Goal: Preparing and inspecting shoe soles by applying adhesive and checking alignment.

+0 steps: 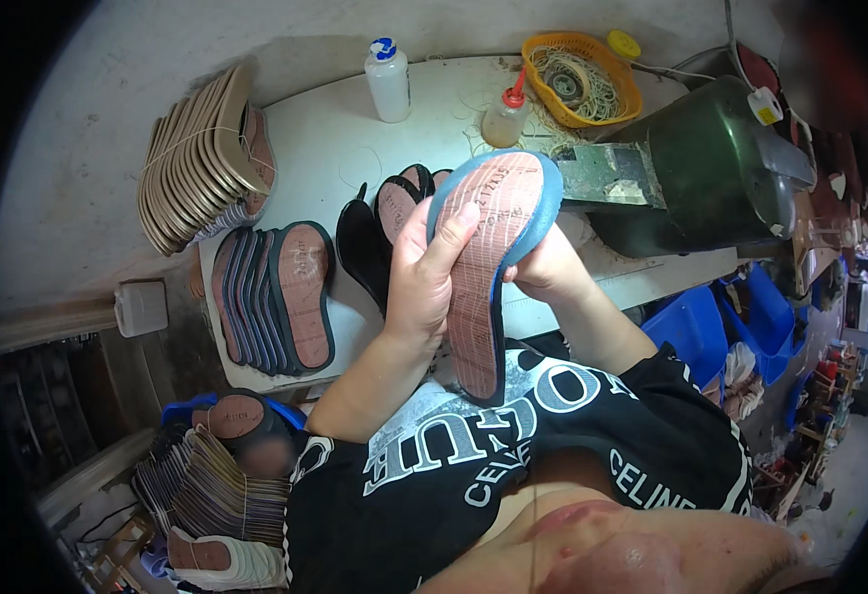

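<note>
Both hands hold one shoe insole [477,307] up in front of my chest. It has a pinkish-brown striped face and a blue border around its wide end, which points away from me; the narrow end hangs toward my shirt. My left hand [424,267] is closed on its left edge, thumb pressed flat on the face. From the right, my right hand [549,263] grips the blue-edged side, most of its fingers hidden behind the insole. Just beyond my left hand, dark-edged insoles [395,203] stand on the white table [345,139], partly covered by the hand.
Dark-edged insoles [304,297] lie in an overlapping row at the table's left, below a tied beige bundle [192,163]. A white bottle [388,87], a red-tipped squeeze bottle [504,121] and an orange basket [629,97] stand far back. A green machine [696,178] occupies the right.
</note>
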